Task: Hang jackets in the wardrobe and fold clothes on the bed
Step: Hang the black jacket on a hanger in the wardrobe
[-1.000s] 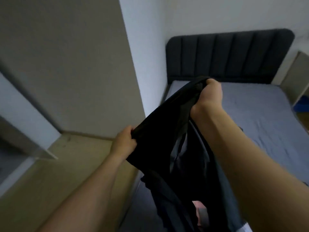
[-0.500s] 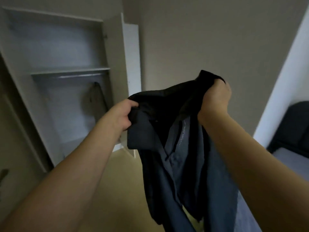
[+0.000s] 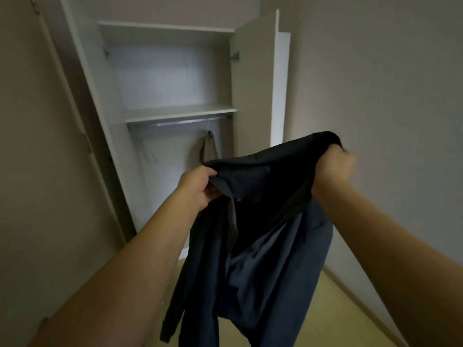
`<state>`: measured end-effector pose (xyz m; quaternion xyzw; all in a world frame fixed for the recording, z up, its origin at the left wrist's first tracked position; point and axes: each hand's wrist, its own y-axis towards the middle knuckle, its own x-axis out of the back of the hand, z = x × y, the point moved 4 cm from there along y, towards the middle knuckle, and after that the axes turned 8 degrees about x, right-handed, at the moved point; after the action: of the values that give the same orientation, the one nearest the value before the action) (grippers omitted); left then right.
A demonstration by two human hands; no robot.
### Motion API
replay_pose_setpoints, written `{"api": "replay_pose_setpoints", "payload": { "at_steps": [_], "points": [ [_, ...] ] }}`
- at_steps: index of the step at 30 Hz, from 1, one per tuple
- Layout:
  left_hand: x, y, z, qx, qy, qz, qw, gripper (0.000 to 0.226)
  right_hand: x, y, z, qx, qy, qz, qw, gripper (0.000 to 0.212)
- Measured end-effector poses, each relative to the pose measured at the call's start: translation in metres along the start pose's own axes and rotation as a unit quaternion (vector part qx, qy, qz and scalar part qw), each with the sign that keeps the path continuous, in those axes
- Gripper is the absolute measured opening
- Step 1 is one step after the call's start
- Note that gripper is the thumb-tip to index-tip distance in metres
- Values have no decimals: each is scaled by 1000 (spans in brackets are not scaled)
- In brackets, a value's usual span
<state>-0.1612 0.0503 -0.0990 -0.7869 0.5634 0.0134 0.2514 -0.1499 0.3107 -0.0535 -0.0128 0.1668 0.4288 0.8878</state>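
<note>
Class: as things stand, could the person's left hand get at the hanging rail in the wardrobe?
Probably not yet. The left hand grips the dark jacket; the rail sits beyond it, though the open wardrobe leaves the way free.

A: Arm pose?
B: Both bare forearms extended forward and up, entering from the bottom corners, well apart. Right arm reaches higher than the left.
A: Left hand [image 3: 198, 187]?
B: Thumb on top, fingers curled under, pinching a fold of the dark jacket [image 3: 253, 236] at its left upper edge.
A: Right hand [image 3: 334, 166]?
B: Closed fist, back of the hand toward the camera, bunching the jacket's upper right edge. Fingertips hidden.
</note>
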Motion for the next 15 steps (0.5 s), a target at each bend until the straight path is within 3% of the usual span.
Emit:
{"api": "replay_pose_setpoints", "payload": {
  "at_steps": [8,12,15],
  "points": [
    [86,182,-47,-6,-69,-88,994,13,-203,65,-111,-35,-62,155,985,21],
    [120,281,-86,25,-14,-114,993,18,-326,106,-152,-116,-79,268,953,29],
    [144,347,-112,34,53,-151,986,13,-412,127,-178,-145,-95,341,924,47]
  ]
}}
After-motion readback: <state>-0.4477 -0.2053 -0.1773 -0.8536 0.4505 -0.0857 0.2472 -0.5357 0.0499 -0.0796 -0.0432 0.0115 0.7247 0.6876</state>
